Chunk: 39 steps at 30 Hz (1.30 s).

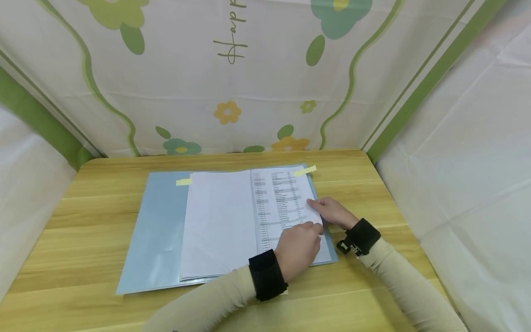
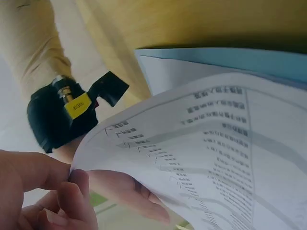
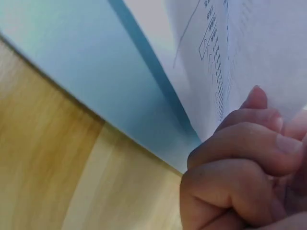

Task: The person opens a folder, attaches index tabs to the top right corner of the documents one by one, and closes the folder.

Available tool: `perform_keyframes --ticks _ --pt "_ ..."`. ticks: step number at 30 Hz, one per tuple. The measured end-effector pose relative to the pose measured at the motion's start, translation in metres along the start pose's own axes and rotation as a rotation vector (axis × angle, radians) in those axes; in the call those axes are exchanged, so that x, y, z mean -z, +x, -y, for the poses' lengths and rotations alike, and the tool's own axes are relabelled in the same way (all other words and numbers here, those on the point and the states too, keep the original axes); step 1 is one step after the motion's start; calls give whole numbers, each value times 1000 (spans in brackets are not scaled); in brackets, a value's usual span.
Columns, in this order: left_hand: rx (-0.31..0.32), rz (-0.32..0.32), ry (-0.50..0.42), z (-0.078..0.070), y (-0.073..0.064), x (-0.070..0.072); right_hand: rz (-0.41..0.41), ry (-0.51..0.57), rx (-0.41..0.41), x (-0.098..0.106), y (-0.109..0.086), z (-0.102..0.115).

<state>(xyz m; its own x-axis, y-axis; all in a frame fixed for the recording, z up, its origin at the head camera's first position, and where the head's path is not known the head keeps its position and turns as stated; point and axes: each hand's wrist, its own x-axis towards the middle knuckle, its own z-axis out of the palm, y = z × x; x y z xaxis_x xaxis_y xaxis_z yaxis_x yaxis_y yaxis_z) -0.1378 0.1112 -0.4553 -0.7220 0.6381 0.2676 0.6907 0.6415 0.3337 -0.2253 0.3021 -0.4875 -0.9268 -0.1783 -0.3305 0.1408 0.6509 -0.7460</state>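
Observation:
A blue folder (image 1: 159,230) lies spread on the wooden table, with white pages in it. The left page (image 1: 220,221) is blank; the right page (image 1: 265,198) carries printed rows with grey bands. My left hand (image 1: 300,249) reaches across the right page and pinches its outer edge between thumb and finger; in the left wrist view this page (image 2: 192,124) bows upward. At the same edge, higher up, my right hand (image 1: 333,211) holds the paper, thumb on top. Its fingers (image 3: 235,167) are curled in the right wrist view; their contact with the paper is partly hidden.
Yellow tabs (image 1: 305,171) stick out at the top right of the pages and at the top left (image 1: 184,182). The wooden table (image 1: 83,221) ends at a flowered cloth (image 1: 265,92) behind, with white cloth (image 1: 469,152) at the right side.

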Motion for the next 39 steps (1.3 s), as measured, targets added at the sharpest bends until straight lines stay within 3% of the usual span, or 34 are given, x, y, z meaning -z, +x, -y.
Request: perform_keyframes --ticks 4,9,15,20,27,39 --pt "75 -14 -155 8 -14 13 -33 52 24 -1 -3 6" --pt "98 -77 -197 18 -32 29 -70 115 84 -5 -4 19" --pt "180 -102 -262 31 -56 51 -47 -48 111 -9 1 44" --pt "237 -161 -230 41 -77 66 -14 -196 108 -14 8 75" --pt "262 -209 -163 44 -99 81 -6 -344 143 -29 18 107" --pt "426 -234 -133 56 -140 106 10 -352 218 -57 26 141"
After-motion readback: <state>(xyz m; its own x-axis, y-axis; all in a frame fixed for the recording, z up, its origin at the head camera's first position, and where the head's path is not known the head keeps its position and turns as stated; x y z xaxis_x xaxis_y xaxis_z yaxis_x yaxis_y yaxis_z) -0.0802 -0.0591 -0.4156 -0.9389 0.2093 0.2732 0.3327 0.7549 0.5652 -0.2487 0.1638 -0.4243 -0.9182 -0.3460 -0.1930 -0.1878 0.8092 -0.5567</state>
